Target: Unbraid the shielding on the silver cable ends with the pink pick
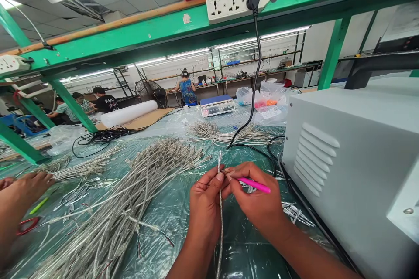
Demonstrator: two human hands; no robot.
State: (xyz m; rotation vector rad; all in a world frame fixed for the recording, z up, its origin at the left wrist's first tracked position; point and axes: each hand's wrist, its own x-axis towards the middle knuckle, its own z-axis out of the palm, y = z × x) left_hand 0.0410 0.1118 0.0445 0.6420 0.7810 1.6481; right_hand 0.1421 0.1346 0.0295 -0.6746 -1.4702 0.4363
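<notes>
Here, the left hand (204,200) pinches a braided cable (221,231), the right hand (260,202) a pink tool (255,184) — the black shirt (104,107)'s lettering blurred.

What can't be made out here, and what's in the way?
All in the head view:
Pink tool: tip too small, crowded by the fingers of the right hand.
Cable: lower end cut off by the bottom edge.
Grey machine: right side cut off by the right edge.
Blue-topped box: front markings too small and blurred.
</notes>
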